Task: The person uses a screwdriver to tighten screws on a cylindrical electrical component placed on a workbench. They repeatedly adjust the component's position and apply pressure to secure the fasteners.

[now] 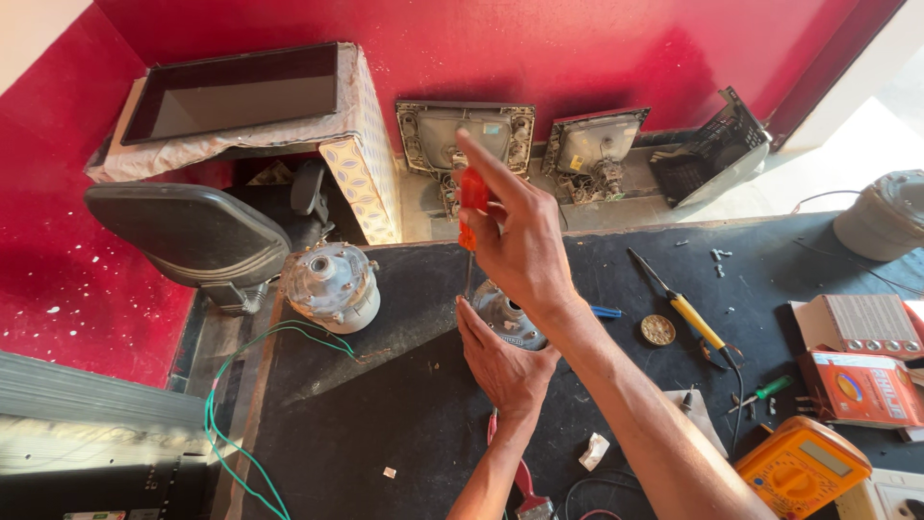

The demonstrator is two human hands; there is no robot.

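Centrally, right hand [520, 241] grasps orange screwdriver [472, 207] upright over motor housing [510, 318]; left hand [505, 366], released, steadies housing from below on counter [385, 404].

Two red-orange cardboard boxes [859, 361] right of bench; dark flat screen [236, 91] back-left

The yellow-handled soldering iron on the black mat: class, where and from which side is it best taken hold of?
Take the soldering iron by its yellow handle, coming from above. It lies flat and slanted on the black mat, dark tip toward the wall, cord end toward the orange multimeter. The handle is its thickest part.
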